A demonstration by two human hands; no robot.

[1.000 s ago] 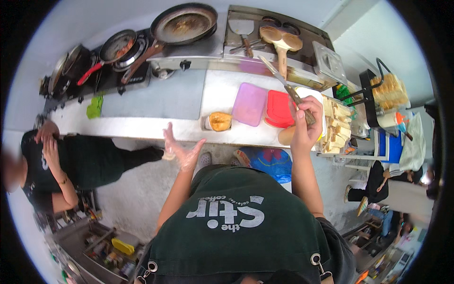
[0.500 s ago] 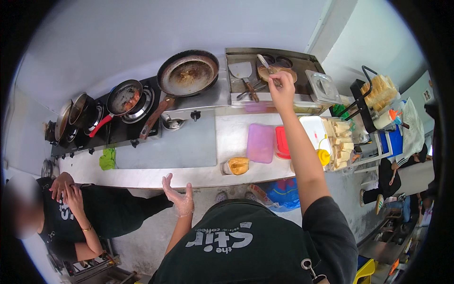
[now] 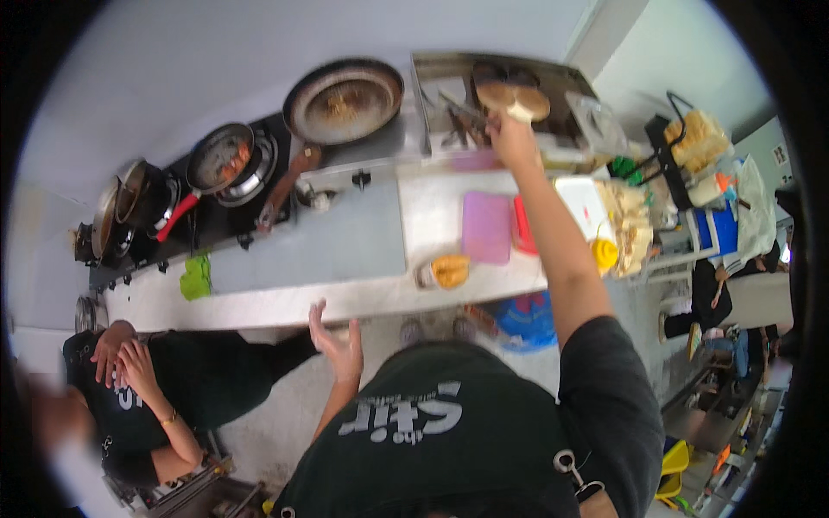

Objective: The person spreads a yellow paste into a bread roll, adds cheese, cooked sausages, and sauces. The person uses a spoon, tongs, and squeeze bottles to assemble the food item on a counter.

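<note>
My right hand is closed around a narrow, flat metal utensil, blurred, which looks like a spreading knife. It hovers by two round, light-brown flat pieces, perhaps buns or pancakes, on the griddle. A pale patch shows at the near edge of these pieces. Left of them lies a turner with a wooden handle. My left hand, in a clear plastic glove, is held in front of the counter edge, fingers spread and holding nothing. On the counter between my arms sits a filled bread roll in a small holder or wrap.
Frying pans stand along the stove at left. A purple container, a yellow-capped bottle and cut bread line the right side. A co-worker stands at left, hands together. A blue bag lies beneath the counter.
The view has shifted, so the counter sits higher. My right hand has turned, and the utensil now points more to the left. My left hand stays spread.
</note>
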